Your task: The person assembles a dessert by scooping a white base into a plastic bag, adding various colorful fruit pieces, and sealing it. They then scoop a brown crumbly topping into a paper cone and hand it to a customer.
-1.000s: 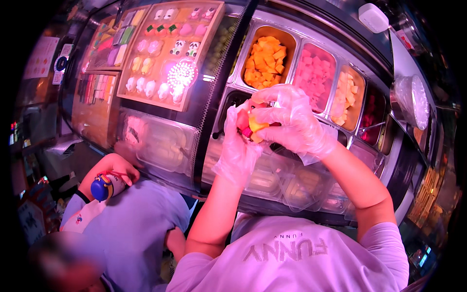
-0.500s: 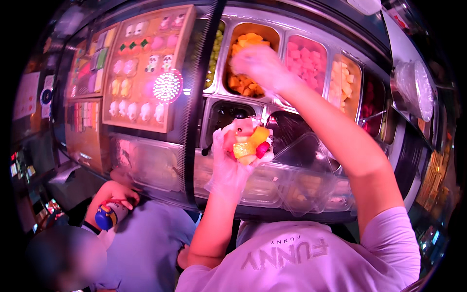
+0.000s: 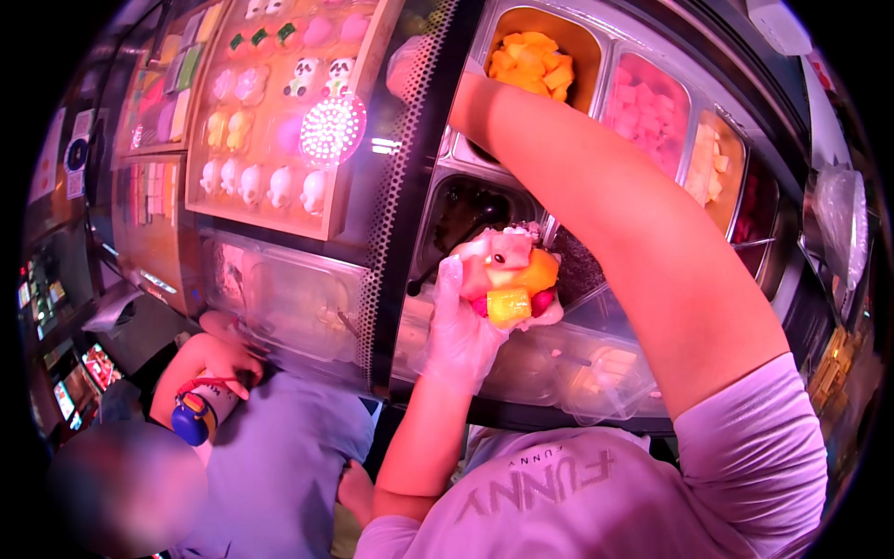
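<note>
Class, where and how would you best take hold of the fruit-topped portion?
Probably by its underside, coming from below with a cupped palm: the fruit-topped portion carries chunks heaped on its upper face, so gripping from above might dislodge them. The left hand supports it from underneath.

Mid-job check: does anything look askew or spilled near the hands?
A clear plastic lid lies askew, turned at an angle to the clear containers beside it. A small pink speck nearby may be a dropped crumb, too small to tell. The fruit in the left hand looks undisturbed.
</note>
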Demonstrator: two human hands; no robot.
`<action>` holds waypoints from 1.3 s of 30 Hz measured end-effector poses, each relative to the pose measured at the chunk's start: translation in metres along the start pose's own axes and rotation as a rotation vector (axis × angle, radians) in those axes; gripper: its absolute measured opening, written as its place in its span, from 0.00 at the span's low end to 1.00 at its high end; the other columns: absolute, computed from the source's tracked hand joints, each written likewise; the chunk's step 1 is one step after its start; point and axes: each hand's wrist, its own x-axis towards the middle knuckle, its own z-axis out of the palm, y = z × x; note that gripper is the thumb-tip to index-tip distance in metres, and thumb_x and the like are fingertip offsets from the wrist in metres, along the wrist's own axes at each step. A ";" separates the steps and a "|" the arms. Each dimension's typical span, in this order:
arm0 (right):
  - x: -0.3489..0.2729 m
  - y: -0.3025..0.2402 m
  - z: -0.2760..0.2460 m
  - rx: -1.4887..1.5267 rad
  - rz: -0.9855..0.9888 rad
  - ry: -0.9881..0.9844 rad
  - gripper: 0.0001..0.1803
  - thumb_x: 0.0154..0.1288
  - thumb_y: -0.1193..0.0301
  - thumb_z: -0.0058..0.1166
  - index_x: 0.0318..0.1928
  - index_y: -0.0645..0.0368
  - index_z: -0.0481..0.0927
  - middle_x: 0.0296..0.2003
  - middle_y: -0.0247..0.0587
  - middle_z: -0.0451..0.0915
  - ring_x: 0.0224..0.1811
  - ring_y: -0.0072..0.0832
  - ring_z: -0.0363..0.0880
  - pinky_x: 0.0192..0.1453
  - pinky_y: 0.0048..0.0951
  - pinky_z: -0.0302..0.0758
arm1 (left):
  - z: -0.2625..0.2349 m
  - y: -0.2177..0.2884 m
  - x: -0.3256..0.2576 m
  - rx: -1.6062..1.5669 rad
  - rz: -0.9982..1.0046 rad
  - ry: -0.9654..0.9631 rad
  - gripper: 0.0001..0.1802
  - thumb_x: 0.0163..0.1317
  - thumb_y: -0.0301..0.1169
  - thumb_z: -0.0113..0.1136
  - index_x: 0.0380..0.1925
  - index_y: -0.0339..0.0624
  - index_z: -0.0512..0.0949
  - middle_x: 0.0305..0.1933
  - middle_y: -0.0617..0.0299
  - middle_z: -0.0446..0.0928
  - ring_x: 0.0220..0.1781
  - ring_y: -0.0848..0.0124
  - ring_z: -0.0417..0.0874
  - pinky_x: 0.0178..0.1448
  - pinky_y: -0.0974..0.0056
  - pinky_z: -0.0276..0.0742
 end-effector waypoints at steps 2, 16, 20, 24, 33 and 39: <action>-0.011 0.003 -0.005 0.055 0.023 0.099 0.06 0.52 0.74 0.55 0.30 0.61 0.82 0.29 0.49 0.81 0.33 0.43 0.83 0.37 0.39 0.79 | -0.001 -0.001 0.000 0.017 0.012 -0.019 0.45 0.62 0.65 0.58 0.65 0.41 0.65 0.63 0.46 0.71 0.61 0.42 0.78 0.58 0.42 0.83; -0.175 -0.006 -0.314 1.118 -0.059 -0.353 0.25 0.56 0.73 0.68 0.57 0.59 0.84 0.34 0.44 0.81 0.37 0.39 0.80 0.44 0.39 0.76 | 0.030 -0.019 -0.058 -0.029 -0.037 -0.088 0.37 0.69 0.57 0.55 0.64 0.38 0.68 0.62 0.46 0.74 0.61 0.42 0.79 0.53 0.35 0.85; -0.193 -0.017 -0.357 0.972 -0.235 -0.479 0.28 0.56 0.74 0.65 0.60 0.58 0.81 0.38 0.49 0.81 0.42 0.45 0.80 0.50 0.39 0.76 | 0.027 -0.038 -0.078 -0.132 -0.153 -0.303 0.38 0.70 0.58 0.53 0.68 0.42 0.65 0.67 0.45 0.70 0.63 0.38 0.76 0.58 0.30 0.80; -0.213 -0.028 -0.377 0.935 -0.345 -0.436 0.16 0.58 0.72 0.61 0.47 0.63 0.81 0.33 0.52 0.78 0.37 0.48 0.77 0.43 0.40 0.75 | 0.044 -0.060 -0.111 -0.011 -0.100 -0.259 0.39 0.70 0.59 0.53 0.70 0.46 0.63 0.68 0.45 0.68 0.63 0.36 0.75 0.51 0.36 0.84; -0.255 -0.054 -0.419 0.933 -0.392 -0.411 0.06 0.48 0.73 0.59 0.26 0.63 0.80 0.20 0.52 0.69 0.24 0.45 0.69 0.29 0.40 0.71 | 0.039 -0.106 -0.162 -0.129 -0.097 -0.272 0.44 0.65 0.58 0.60 0.70 0.40 0.61 0.67 0.40 0.67 0.63 0.36 0.74 0.58 0.31 0.80; -0.280 -0.052 -0.436 1.114 -0.289 -0.392 0.08 0.52 0.73 0.60 0.29 0.67 0.81 0.22 0.52 0.74 0.25 0.43 0.72 0.34 0.37 0.74 | 0.053 -0.137 -0.195 -0.191 -0.113 -0.249 0.44 0.66 0.59 0.60 0.70 0.39 0.61 0.68 0.41 0.67 0.67 0.38 0.72 0.57 0.31 0.81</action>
